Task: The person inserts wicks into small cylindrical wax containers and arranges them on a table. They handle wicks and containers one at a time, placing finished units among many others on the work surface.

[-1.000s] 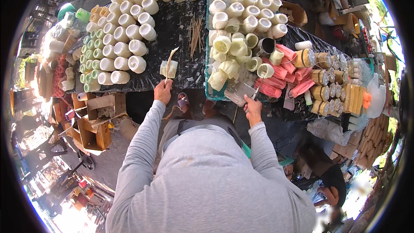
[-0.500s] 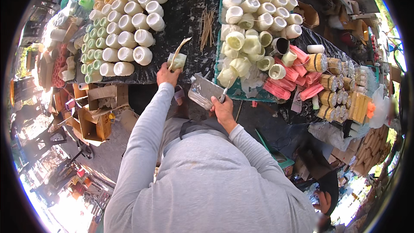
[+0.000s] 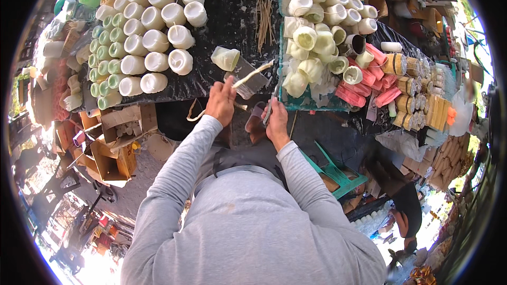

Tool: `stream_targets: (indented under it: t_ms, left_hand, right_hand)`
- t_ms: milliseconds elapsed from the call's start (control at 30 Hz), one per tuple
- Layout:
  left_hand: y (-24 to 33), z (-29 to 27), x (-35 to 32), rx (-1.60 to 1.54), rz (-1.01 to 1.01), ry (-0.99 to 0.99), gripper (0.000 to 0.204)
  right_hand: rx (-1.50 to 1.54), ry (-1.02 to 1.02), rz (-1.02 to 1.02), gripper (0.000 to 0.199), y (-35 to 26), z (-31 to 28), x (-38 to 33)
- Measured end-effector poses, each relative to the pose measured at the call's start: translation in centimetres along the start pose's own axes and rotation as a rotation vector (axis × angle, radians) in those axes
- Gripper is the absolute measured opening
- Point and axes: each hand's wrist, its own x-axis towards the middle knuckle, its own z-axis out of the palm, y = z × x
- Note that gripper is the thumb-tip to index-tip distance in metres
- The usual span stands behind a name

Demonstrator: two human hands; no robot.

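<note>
At the table's [image 3: 232,16] near edge the left hand [image 3: 221,103] pinches a pale stick [image 3: 253,74] whose long axis slants up-right over a clear cup [image 3: 246,91]. The right hand [image 3: 275,121], just beside, is clenched on a thin tool [image 3: 270,106].

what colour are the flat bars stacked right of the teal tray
Pink, clearest in the head view, beside the teal tray.

Open brown cardboard boxes [image 3: 113,142] stand below the table's left edge.

Black-covered table [image 3: 232,5], white cups [image 3: 158,37], sticks [image 3: 264,18]
</note>
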Motion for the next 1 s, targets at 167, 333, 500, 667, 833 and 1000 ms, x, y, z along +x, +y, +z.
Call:
stream_targets:
  t_ms: [167, 333, 500, 667, 833, 1000]
  left_hand:
    - [-1.2, 4.4, -0.3, 0.023, -0.026, 0.047, 0.034]
    - [-0.6, 6.6, 2.5, 0.037, 0.125, 0.347, 0.026]
    - [2.2, 6.3, 2.1, -0.259, -0.031, 0.227, 0.026]
    - [3.7, 4.3, -0.9, -0.795, -0.336, -0.032, 0.024]
    - [3.3, 4.2, -1.1, -0.321, -0.006, 0.043, 0.025]
    - [0.8, 6.2, 0.9, 0.012, 0.022, 0.114, 0.027]
  right_hand:
    - [-0.438, -0.063, -0.174, 0.026, 1.1, -3.9, -2.8]
    - [-0.624, -0.165, -0.215, 0.030, 0.7, -4.0, -2.8]
    - [-0.411, -0.191, -0.278, 0.028, 0.3, -1.9, -1.4]
    - [0.038, -0.340, -0.170, 0.023, -2.8, 2.2, 1.0]
    - [-0.028, -0.255, -0.251, 0.019, -5.0, 3.9, 4.0]
    - [-0.701, -0.138, -0.504, 0.026, -3.9, 2.0, 4.6]
